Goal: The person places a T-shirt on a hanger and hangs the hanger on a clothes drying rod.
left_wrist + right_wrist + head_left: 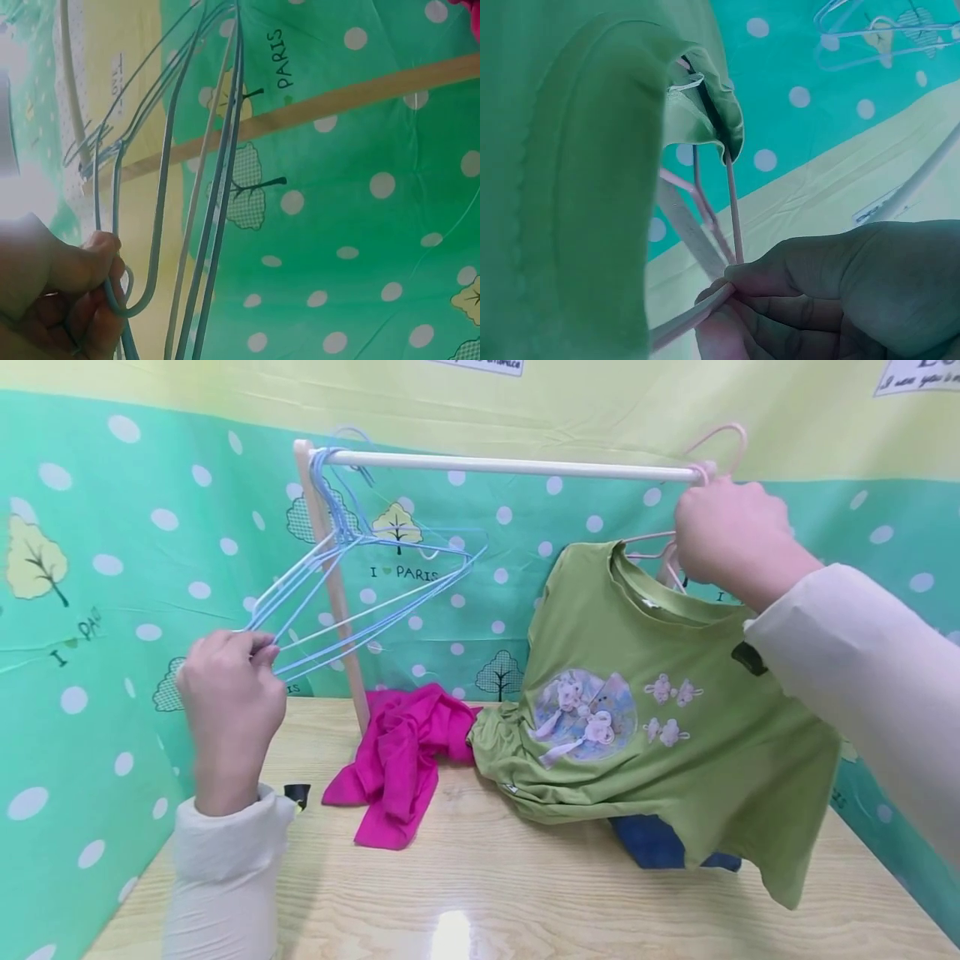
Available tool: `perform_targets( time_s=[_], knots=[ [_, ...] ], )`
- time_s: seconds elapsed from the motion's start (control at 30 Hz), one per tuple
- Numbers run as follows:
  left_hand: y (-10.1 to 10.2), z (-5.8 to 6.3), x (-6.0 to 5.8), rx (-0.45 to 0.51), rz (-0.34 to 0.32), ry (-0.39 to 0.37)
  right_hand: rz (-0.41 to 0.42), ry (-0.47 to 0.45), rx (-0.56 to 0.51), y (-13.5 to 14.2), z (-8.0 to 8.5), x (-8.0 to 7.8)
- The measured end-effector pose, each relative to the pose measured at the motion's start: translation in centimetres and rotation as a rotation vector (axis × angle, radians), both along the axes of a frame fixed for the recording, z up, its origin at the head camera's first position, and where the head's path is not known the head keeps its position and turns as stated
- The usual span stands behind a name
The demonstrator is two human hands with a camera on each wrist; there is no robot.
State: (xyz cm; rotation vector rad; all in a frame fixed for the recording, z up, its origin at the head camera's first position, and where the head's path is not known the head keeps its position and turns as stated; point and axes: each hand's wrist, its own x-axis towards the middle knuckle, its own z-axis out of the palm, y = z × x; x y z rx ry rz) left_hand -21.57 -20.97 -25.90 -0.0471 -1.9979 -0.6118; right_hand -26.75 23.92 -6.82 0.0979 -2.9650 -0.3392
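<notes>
My left hand (pixel 232 693) grips the ends of several blue hangers (pixel 315 572), whose hooks hang on the left end of the white rail (pixel 517 466). A white hanger (pixel 390 606) is among them. In the left wrist view, thumb and fingers pinch the blue wire. Up by the rail's right end, my right hand (pixel 731 531) pinches a pink hanger (pixel 731 210) near its neck. From that hanger hangs a green T-shirt (pixel 675 643), tilted, its neckline round the hanger's arms. Another pink hook shows at the rail end, partly hidden by the hand.
A magenta garment (pixel 405 760) lies crumpled on the wooden table (pixel 375 893), below the rack's left post (pixel 330 560). Dark blue cloth (pixel 656 843) shows beneath the shirt. A small black object (pixel 297 793) is near my left sleeve. Dotted green cloth (pixel 97 693) encloses the table.
</notes>
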Motion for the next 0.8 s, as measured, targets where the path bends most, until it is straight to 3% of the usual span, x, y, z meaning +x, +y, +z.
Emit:
perform_targets(
  time_s=[0.33,0.47,0.8],
  knots=[
    [0.2,0.3,0.2,0.045,-0.031,0.075,-0.027,-0.015,-0.018,0.1,-0.1,-1.0],
    [-0.3,0.6,0.8,0.029,-0.066,0.029,-0.037,-0.027,-0.037,-0.1,-0.3,-1.2],
    [-0.8,0.5,1.4,-0.136,-0.181,-0.127,-0.013,-0.023,-0.063,-0.2,-1.4,-1.3]
  ],
)
